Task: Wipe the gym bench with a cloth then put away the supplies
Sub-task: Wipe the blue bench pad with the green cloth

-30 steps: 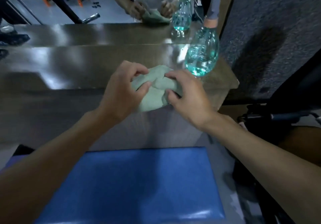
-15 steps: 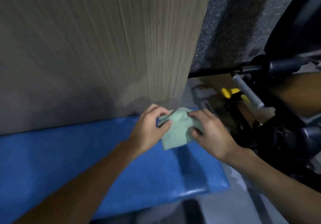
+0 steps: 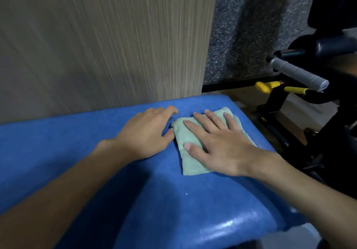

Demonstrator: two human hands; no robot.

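Head view, looking down at a blue padded gym bench point(image 3: 96, 152). A folded pale green cloth point(image 3: 190, 163) lies flat near its far right corner. The right hand point(image 3: 218, 142) presses it with straight, spread fingers. The left hand point(image 3: 146, 134) rests relaxed on the pad, just beside the cloth's left edge. Wiping seems barely begun; most of the pad, and putting supplies away, remain.
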